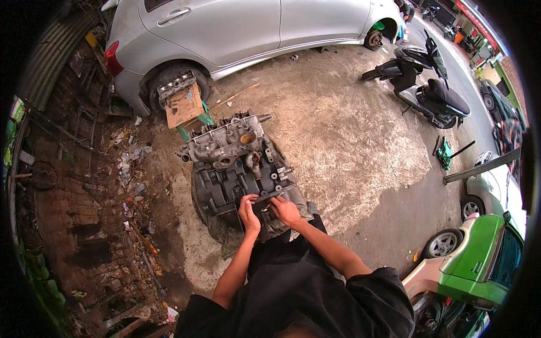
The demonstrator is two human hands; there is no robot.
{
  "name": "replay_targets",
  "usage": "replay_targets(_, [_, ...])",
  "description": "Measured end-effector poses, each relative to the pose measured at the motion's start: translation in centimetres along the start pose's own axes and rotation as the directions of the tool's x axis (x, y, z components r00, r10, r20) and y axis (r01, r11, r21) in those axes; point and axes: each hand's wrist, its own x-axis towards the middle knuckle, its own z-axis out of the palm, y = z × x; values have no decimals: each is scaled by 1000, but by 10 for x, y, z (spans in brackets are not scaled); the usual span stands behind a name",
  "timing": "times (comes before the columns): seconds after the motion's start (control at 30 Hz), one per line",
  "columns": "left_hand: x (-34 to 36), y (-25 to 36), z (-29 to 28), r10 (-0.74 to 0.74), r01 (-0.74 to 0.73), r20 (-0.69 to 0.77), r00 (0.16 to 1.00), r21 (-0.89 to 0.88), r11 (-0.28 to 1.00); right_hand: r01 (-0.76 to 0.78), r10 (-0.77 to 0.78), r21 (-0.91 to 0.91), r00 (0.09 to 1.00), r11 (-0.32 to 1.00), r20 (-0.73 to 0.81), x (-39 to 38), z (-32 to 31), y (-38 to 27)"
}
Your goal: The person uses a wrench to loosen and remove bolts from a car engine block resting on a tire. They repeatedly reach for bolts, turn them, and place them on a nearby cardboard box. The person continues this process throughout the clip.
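Right in front of me, a partly stripped engine block [225, 183] lies on dark sheeting [298, 198] on the ground. A grey metal manifold [217, 143] with a round opening sits along its far side. Across the near part of the engine runs a slim metal rod [274, 194]. My left hand [248, 213] has its fingers closed at the rod's left end. Further right, my right hand [285, 210] pinches at the rod with bent fingers. The fingertips are small in the picture, and my palms hide part of the engine's near edge.
Beyond the engine, a wooden stand [183, 106] holds a metal engine part [176, 84] against a silver car [236, 31]. Litter [132, 152] and scrap line the left. A scooter [428, 93], a metal post [482, 165] and a green car [479, 262] stand to the right.
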Motion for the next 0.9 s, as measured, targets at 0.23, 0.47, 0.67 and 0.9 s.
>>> replay_targets(0.23, [-1,-1,-1,-61,60,-40,997,-20,998,41,16,-257,976,965,217,20,21,-1])
replay_targets(0.47, [0,-3,1,-50,50,-28,998,1,999,172,24,-428,909,887,415,35,28,-3])
replay_targets(0.67, [2,-3,1,-42,42,-28,999,-19,999,250,-8,-437,875,864,485,44,26,-9])
replay_targets(0.9, [3,-3,1,-33,32,-26,999,-31,999,226,29,-433,861,872,508,47,30,-12])
